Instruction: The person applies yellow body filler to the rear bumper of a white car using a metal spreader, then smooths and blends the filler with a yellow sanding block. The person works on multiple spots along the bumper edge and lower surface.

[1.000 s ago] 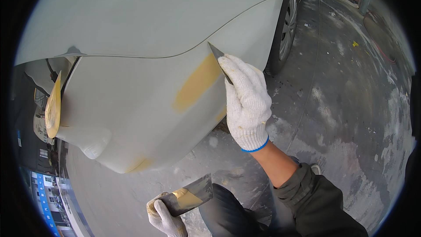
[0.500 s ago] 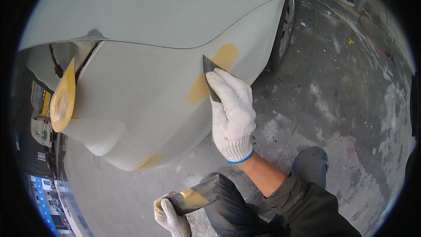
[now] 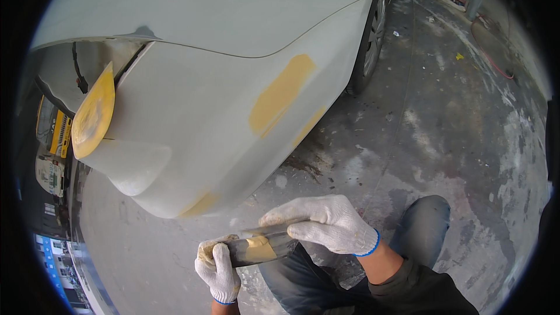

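My left hand [image 3: 221, 274], in a white knit glove stained with yellow, pinches one end of a dark flat plate [image 3: 238, 254]. A dollop of yellow body filler [image 3: 260, 248] lies on that plate. Just over it, my gloved right hand [image 3: 335, 221] grips a dark putty spreader [image 3: 274, 229], seen nearly edge-on by the plate's upper edge. Ahead is the pale grey car bumper [image 3: 192, 105]. A long patch of yellow filler [image 3: 283, 93] covers part of its corner, with a thinner filler strip [image 3: 309, 127] along the lower edge. Another filler patch [image 3: 199, 205] sits lower left.
A yellow-coated pointed edge [image 3: 93, 119] juts out beside the open lamp recess at left. The car's wheel [image 3: 373, 32] stands at upper right. My knees bend over the stained concrete floor [image 3: 455, 140]. A red hose [image 3: 490, 58] lies at far right.
My right hand has come away from the bumper with the spreader, down to the plate in my left hand. The filler patch it covered now shows whole, smoothed into one band.
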Demonstrator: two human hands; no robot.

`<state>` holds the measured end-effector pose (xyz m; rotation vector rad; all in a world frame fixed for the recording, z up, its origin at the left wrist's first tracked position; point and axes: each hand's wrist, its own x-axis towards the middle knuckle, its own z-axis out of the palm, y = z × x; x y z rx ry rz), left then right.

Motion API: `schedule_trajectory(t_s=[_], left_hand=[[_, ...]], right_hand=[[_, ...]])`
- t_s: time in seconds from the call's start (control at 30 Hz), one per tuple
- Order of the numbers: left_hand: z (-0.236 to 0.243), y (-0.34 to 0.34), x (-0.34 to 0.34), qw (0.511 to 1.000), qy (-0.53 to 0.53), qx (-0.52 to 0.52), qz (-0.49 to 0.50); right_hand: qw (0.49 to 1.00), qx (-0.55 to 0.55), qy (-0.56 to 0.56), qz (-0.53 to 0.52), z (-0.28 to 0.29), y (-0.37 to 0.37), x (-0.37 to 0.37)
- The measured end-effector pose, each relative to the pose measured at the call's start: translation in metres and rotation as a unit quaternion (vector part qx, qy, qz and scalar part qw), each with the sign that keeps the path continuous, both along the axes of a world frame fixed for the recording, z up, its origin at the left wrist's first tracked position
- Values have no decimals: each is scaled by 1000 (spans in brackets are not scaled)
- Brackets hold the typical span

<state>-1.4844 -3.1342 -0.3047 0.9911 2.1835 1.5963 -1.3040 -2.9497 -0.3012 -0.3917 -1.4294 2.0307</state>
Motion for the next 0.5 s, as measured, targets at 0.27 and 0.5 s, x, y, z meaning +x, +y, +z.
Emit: schedule_trajectory(t_s=[0.27,0.5], left_hand=[[8,15,-6,990,-46,122,58],[15,3,-2,988,-40,117,97]], right_hand=[[895,303,-152,-291,-11,59,2],[705,419,-98,-563,-25,149,-40]])
